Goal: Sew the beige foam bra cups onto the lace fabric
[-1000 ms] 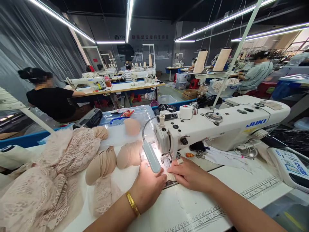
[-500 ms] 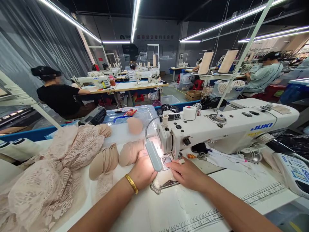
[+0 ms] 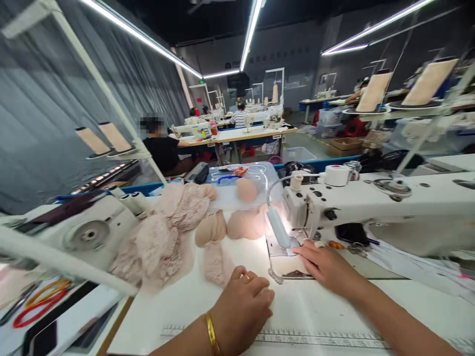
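Read the clock face with the lamp [image 3: 278, 227] at its centre and 12 o'clock pointing away from you. The sewing machine [image 3: 356, 198] extends from about 2 to 3 o'clock; the needle plate [image 3: 278, 249] lies directly below the lamp.

Your right hand [image 3: 326, 271] is at 4 o'clock, index finger extended to the plate beside the presser foot area. Its thumb is hidden, so you cannot tell whether it pinches anything. Your left hand [image 3: 247, 309] is at 7 o'clock, above the desk [image 3: 315, 304], palm down and fingers loosely curled. No material shows in it, but the underside is hidden.

Two stacks of beige moulded cups [image 3: 211, 230] lie at 9 o'clock, the nearer stack close to the lamp. A single cup [image 3: 246, 190] is at 11 o'clock on the clear plastic bin [image 3: 263, 173]. A lace piece [image 3: 214, 264] lies at 8 o'clock; the larger lace pile [image 3: 159, 242] is farther out at 9 o'clock.

Progress: the stacked cups appear to be pending stock. No fabric is discernible under the foot, so sewing seems paused. You cannot tell whether the blurred pile holds finished pieces.
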The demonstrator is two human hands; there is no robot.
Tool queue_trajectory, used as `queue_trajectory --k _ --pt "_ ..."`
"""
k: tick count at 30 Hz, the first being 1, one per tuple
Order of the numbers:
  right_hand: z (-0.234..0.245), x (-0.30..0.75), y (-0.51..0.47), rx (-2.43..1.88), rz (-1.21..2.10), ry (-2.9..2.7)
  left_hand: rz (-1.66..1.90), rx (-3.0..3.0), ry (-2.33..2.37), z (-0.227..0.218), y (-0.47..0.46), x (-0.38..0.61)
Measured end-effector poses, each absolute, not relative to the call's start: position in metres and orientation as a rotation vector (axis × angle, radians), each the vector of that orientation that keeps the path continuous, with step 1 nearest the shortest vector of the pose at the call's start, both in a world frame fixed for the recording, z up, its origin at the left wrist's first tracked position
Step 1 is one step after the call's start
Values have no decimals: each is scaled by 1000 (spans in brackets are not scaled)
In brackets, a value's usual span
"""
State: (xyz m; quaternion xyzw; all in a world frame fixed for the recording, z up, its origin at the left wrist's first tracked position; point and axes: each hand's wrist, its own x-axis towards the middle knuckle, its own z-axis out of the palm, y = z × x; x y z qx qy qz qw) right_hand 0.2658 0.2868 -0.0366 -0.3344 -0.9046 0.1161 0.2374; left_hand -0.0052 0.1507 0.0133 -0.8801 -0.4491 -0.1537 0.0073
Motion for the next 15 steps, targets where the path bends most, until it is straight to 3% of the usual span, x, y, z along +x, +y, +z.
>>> queue_trajectory --k 7,15 --pt "-54 267 288 -903 313 -2453 -807 -2034 -2032 7 110 -79" --pt "-22 247 260 -689 222 -2579 -853 -2145 -2137 20 153 -63"
